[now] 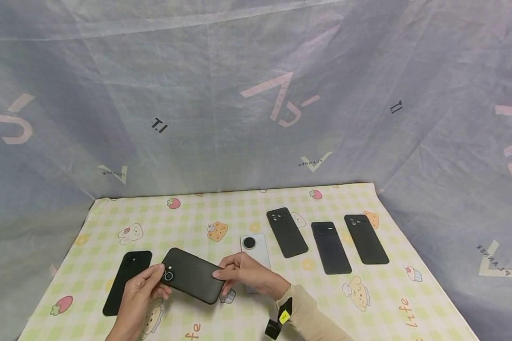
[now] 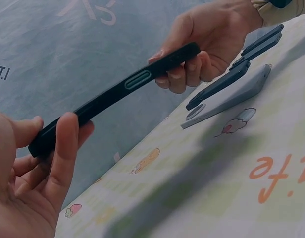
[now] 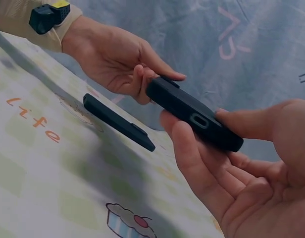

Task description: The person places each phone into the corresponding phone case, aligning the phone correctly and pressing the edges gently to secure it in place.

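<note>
"What's hard to make out?"

"The far face of the matte black, round-cornered phone (image 1: 196,279) is turned from the head camera, and the left thumb covers part of its lens corner. The left forearm is cut off by the bottom edge."

"And around it?"

"The right hand (image 1: 248,273) crosses in front of a white phone with a round dark lens (image 1: 259,248), hiding its middle. The left hand (image 1: 137,291) overlaps the edge of a flat black phone (image 1: 125,284). Farther right lie three dark phone-shaped slabs (image 1: 332,251), all on a green-and-white checked tablecloth with cartoon prints (image 1: 234,208); a grey printed curtain (image 1: 213,118) hangs behind."

"How are the hands?"

"Both pinch the black phone between thumb and fingers — left at the camera end, right at the other. It's held above the tablecloth, its shadow (image 2: 167,183) falling below."

"Which way does it point?"

"Long axis left to right, slanting nearer the person at the right. The lens end points left, the back faces the head camera — and the end with the pale-rimmed slot is at the right hand."
</note>
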Available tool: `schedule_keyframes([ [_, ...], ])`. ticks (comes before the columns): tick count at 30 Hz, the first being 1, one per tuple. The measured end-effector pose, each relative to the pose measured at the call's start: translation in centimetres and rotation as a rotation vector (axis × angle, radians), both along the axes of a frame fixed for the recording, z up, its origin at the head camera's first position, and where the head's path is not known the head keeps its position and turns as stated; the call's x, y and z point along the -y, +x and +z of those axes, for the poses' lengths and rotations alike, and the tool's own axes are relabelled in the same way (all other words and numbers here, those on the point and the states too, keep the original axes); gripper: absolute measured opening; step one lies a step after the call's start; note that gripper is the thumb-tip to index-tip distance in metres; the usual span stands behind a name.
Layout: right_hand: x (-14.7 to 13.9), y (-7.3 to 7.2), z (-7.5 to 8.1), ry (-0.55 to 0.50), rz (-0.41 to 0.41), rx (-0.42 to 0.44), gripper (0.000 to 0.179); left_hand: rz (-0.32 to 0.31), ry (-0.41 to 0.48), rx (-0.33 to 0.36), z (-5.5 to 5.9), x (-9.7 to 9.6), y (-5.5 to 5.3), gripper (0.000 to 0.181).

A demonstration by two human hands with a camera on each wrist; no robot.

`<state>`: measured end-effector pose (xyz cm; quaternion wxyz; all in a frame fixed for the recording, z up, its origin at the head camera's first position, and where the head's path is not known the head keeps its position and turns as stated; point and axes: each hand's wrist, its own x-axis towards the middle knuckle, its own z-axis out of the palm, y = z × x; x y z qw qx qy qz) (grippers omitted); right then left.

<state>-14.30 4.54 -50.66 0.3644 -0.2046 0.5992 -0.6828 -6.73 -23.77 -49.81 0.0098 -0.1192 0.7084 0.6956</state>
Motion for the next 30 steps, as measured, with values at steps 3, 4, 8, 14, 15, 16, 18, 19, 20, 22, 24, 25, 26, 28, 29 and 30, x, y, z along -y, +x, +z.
schedule_keyframes([
  [3,0.0,0.3,-0.1,-0.006,0.022,0.019,0.012,0.016,0.009,0.003,-0.2,-0.1,-0.1,0.049],
  [4,0.0,0.5,-0.1,-0.007,0.026,0.023,0.012,0.023,0.012,0.005,-0.3,-0.2,-0.1,0.047],
  [8,-0.1,0.8,-0.1,-0.023,0.021,0.023,0.011,0.042,0.009,0.037,-0.3,-0.5,-0.3,0.054],
  [14,0.1,1.5,-0.1,-0.067,-0.051,0.035,0.014,0.045,0.0,0.077,-0.1,-1.0,-0.6,0.067],
  [15,0.2,1.7,-0.1,-0.073,-0.07,0.041,0.014,0.043,0.005,0.079,-0.1,-1.2,-0.6,0.068],
  [16,0.3,1.8,-0.2,-0.076,-0.088,0.049,0.014,0.042,0.014,0.08,-0.1,-1.3,-0.6,0.069],
  [18,0.6,2.0,-0.3,-0.085,-0.121,0.065,0.013,0.045,0.035,0.088,-0.1,-1.8,-0.5,0.068],
  [19,0.7,2.2,-0.3,-0.09,-0.135,0.067,0.012,0.048,0.05,0.094,0.0,-2.0,-0.5,0.068],
  [20,0.8,2.3,-0.4,-0.094,-0.148,0.066,0.012,0.049,0.067,0.101,0.0,-2.3,-0.4,0.068],
  [22,1.0,2.4,-0.4,-0.103,-0.17,0.063,0.011,0.069,0.104,0.106,0.0,-2.8,-0.2,0.069],
  [24,1.2,2.6,-0.5,-0.113,-0.194,0.057,0.011,0.092,0.125,0.106,0.0,-3.3,0.0,0.071],
  [25,1.3,2.7,-0.5,-0.119,-0.208,0.057,0.011,0.104,0.131,0.101,0.0,-3.6,0.1,0.072],
  [26,1.4,2.7,-0.5,-0.124,-0.221,0.056,0.011,0.115,0.136,0.093,0.0,-3.8,0.2,0.071],
  [28,1.7,2.8,-0.5,-0.133,-0.248,0.056,0.01,0.13,0.135,0.073,0.0,-4.2,0.4,0.074],
  [29,1.8,2.8,-0.5,-0.135,-0.26,0.056,0.011,0.134,0.135,0.062,0.1,-4.4,0.5,0.074],
  [30,1.9,2.9,-0.5,-0.135,-0.27,0.055,0.011,0.135,0.134,0.054,0.1,-4.5,0.5,0.076],
])
